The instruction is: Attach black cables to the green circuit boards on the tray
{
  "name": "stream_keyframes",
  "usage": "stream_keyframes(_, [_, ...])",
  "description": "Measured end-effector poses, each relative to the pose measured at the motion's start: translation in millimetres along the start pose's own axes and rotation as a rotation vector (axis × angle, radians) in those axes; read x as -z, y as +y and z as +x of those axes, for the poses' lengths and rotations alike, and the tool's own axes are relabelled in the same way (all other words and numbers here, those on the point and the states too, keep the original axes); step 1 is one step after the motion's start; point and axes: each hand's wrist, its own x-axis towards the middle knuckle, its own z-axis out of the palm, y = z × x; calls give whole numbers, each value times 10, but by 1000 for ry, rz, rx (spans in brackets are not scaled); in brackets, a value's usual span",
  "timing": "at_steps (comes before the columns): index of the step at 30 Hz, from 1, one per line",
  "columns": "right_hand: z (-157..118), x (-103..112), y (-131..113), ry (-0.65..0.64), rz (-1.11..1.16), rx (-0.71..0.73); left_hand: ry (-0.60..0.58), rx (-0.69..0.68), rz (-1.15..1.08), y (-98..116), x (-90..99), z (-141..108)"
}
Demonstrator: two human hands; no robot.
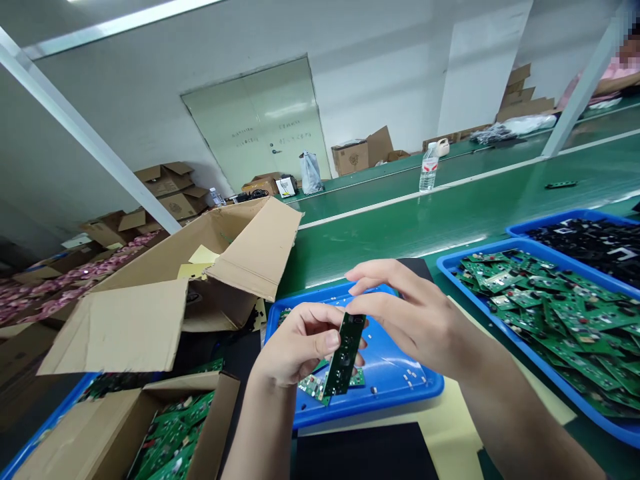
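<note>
My left hand [305, 343] is closed on a narrow green circuit board [345, 357], its thumb on the near face and fingertips showing behind. The board is tilted, with small dark parts on it. My right hand [407, 303] reaches over from the right, fingers stretched out; one fingertip is at the board's top end, and its thumb is hidden. Below both hands lies a blue tray [385, 367] with small loose pieces scattered in it. Another circuit board [314, 388] rests in that tray, partly hidden by the held one.
Right of me, a blue tray [443, 267] is heaped with circuit boards; behind it another tray [520, 230] holds black parts. Cardboard boxes [150, 327] stand at left, one containing boards [175, 433]. A water bottle [429, 170] stands on the green bench. A person [610, 77] is at far right.
</note>
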Motion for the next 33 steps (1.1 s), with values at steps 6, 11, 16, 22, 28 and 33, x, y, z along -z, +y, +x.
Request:
stream_keyframes(6, [12, -83, -1, 134, 78, 13, 45, -94, 77, 70, -4, -39])
stream_keyframes(11, [-5, -138, 21, 245, 186, -76, 116, -126, 307, 69, -72, -26])
stream_keyframes(16, [-26, -90, 22, 507, 367, -336, 101, -490, 636, 33, -122, -32])
stream_keyframes(22, [6, -14, 19, 231, 846, -501, 448, -1120, 1326, 43, -116, -74])
stream_keyframes(28, [-34, 25, -173, -187, 1012, -603, 558, -1365, 1514, 36, -51, -97])
stream_keyframes(33, [-26, 17, -263, -179, 921, -589, 556, -1374, 1488, -7, 3, -128])
